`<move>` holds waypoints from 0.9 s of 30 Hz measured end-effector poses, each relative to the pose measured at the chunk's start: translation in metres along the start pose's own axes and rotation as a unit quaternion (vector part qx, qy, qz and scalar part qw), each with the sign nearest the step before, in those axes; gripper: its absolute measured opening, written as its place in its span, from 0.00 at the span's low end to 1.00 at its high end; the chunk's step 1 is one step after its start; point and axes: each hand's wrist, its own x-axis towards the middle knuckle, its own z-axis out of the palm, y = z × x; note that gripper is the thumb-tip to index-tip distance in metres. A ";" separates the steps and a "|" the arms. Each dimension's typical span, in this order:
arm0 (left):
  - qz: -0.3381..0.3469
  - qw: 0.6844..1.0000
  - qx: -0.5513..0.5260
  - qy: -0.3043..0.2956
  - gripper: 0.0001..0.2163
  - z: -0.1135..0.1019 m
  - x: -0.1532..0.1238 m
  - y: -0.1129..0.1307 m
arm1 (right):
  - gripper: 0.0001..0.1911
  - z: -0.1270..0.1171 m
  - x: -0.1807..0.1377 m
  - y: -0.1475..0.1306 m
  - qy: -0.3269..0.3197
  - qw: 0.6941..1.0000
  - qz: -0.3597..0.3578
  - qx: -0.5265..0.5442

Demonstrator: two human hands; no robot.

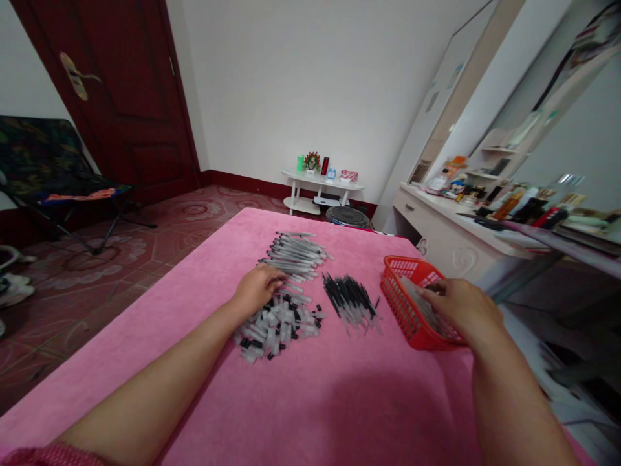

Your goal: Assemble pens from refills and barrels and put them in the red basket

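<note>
My left hand (257,289) rests with curled fingers between a row of clear pen barrels (295,255) and a loose heap of pen caps (279,327), some clear and some black. Whatever its fingertips pinch is hidden. Right of the barrels lies a spread bundle of black ink refills (350,299). My right hand (463,310) reaches over the rim of a red plastic basket (405,317), thumb and fingers drawn together. Pale, slender pens (420,303) lie inside the basket under that hand. A small dark end shows at its fingertips, too unclear to name.
A pink cloth (339,395) covers the table. To the right stands a white dresser (451,233) crowded with bottles. A folding chair (63,175) is at the left by a dark red door (130,97). A low white stand (303,204) and a round stool (347,215) are beyond the table.
</note>
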 end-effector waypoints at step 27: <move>0.044 0.982 0.160 -0.089 0.06 -0.002 -0.003 0.012 | 0.14 0.070 -0.082 -0.130 -0.135 0.848 -0.290 0.422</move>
